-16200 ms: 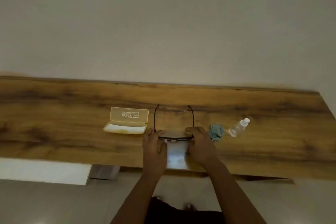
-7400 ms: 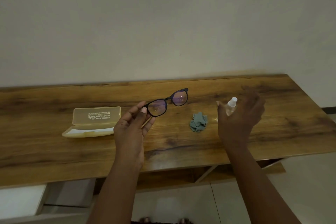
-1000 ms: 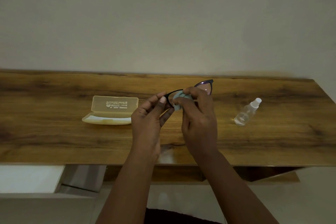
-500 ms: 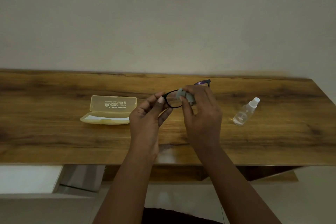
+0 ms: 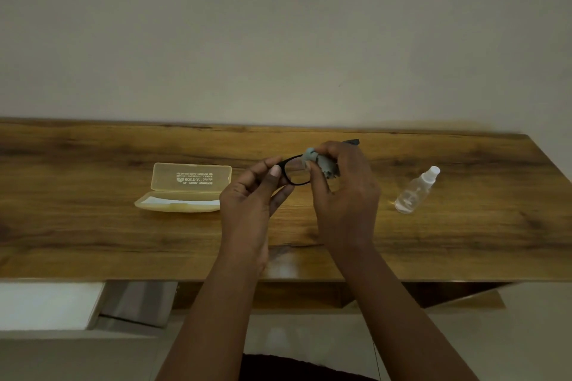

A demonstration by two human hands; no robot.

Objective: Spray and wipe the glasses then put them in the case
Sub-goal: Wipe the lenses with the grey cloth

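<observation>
Wall (image 5: 278,34): plain pale surface filled the upper half of our view, behind the table.
Table (image 5: 93,235): long wood-grain top ran w/ dark streaks across the frame; front edge nearest us, a lower shelf visible beneath at right.
Floor (image 5: 309,337): pale, seen below the table edge betw. our forearms.
Left hand (image 5: 247,207): we held it above the table centre, thumb and forefinger pinched on the left end of the frame; other fingers loosely curled below.
Right hand (image 5: 346,195): raised just beside the left, fingers and thumb clamped on the cloth, pressing it to the right lens area.
Case (image 5: 185,189): translucent yellow, open on the table left of our hands; lid tipped back toward the wall w/ white print on it, pale lining in the base. Nothing from the task inside.
Spray bottle (image 5: 414,192): small, clear, white cap; it lay tilted on the table well right of our right hand, cap pointing away from us.
Glasses (image 5: 294,182): black frame, held in the air betw. both hands, above the table and apart from the case. Left lens rim showed clear; right lens was hidden by cloth and fingers; a dark tip poked out past our right knuckles.
Cloth (image 5: 322,162): grey-blue, bunched in our right fingertips, touching the glasses.
</observation>
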